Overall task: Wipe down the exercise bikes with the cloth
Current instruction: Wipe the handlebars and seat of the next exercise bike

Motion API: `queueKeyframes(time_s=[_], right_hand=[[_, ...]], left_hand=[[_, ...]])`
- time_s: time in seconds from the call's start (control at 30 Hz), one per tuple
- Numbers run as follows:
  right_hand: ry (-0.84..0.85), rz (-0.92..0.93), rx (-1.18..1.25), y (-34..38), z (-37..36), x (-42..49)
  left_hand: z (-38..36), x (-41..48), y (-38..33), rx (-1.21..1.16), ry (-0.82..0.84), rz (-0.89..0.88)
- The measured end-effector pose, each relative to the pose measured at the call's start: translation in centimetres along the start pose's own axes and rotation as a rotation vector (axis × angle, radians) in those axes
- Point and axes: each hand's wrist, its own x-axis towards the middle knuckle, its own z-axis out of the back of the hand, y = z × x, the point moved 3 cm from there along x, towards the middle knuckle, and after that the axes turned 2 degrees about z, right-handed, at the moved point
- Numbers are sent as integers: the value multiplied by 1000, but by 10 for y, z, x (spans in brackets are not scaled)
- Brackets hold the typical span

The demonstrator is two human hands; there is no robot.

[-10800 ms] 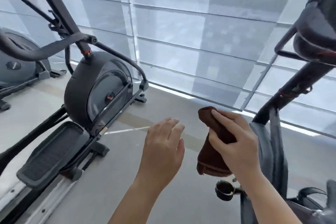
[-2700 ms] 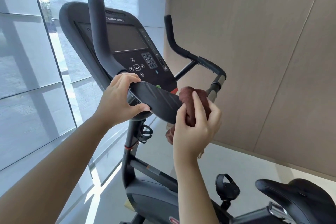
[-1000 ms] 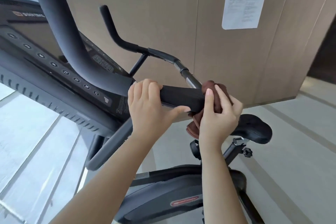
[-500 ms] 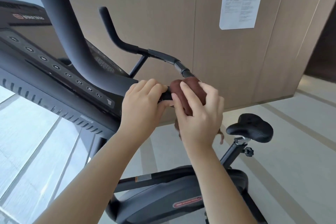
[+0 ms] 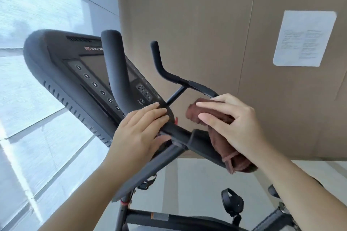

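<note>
A black exercise bike fills the view, its console (image 5: pixel 78 73) tilted at the left. My left hand (image 5: pixel 140 131) grips the near handlebar (image 5: pixel 116 73) where it bends down toward the bike's centre. My right hand (image 5: pixel 232 124) is closed on a bunched brown cloth (image 5: pixel 223 142), which is pressed onto the right side of the handlebar beside the centre pad (image 5: pixel 199 142). The far handlebar (image 5: pixel 169 75) rises behind the cloth. Part of the cloth hangs below my palm.
A tan wood-panel wall (image 5: pixel 206 24) stands close behind the bike, with a white paper notice (image 5: pixel 304 38) on it. Shaded windows (image 5: pixel 28 15) run along the left. The bike's frame (image 5: pixel 157 215) and a pedal (image 5: pixel 232 202) show below, over a pale floor.
My right hand has carried the cloth to the right, away from my left hand, along the handlebar. The view has tilted and swung left, bringing the whole console into sight.
</note>
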Motion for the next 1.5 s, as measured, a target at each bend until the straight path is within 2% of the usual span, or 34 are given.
queueKeyframes(time_s=[0.13,0.23,0.33,0.4,0.5,0.57,0.63,0.8,0.87,0.97,1.03,1.13,1.2,1.27,1.33,1.43,1.5], right_hand=[[5,120,131,18,-30,37],[96,137,208,26,-59,56],[141,141,210,33,-84,70],[235,136,193,33,-97,74],[424,115,165,23,-102,73],[463,139,157,16,-100,73],[386,209,176,16,-98,75],[-41,299,377,40,-102,116],[-78,319,398,51,-108,136],[53,320,409,49,-114,140],[236,322,400,33,-110,125],[597,362,341,5,-100,91],[713,384,287,-3,-90,81],[667,489,218,1,-84,89],[451,579,222,16,-84,105],[68,542,328,40,-94,134],[3,506,373,48,-103,143]], left_hand=[[16,1,26,182,19,139],[26,-2,41,243,-9,272],[29,-4,51,217,-4,396],[30,-4,55,159,-1,446],[31,-3,59,71,-1,478],[32,0,61,53,-8,470],[35,6,61,72,2,446],[44,20,65,241,90,390],[46,22,66,279,106,380],[46,23,68,294,110,371],[45,24,69,277,92,374],[44,24,70,254,63,362],[43,24,71,238,53,364],[43,23,71,233,47,364],[42,21,71,223,46,368],[42,19,69,197,25,397],[40,15,67,175,11,405]])
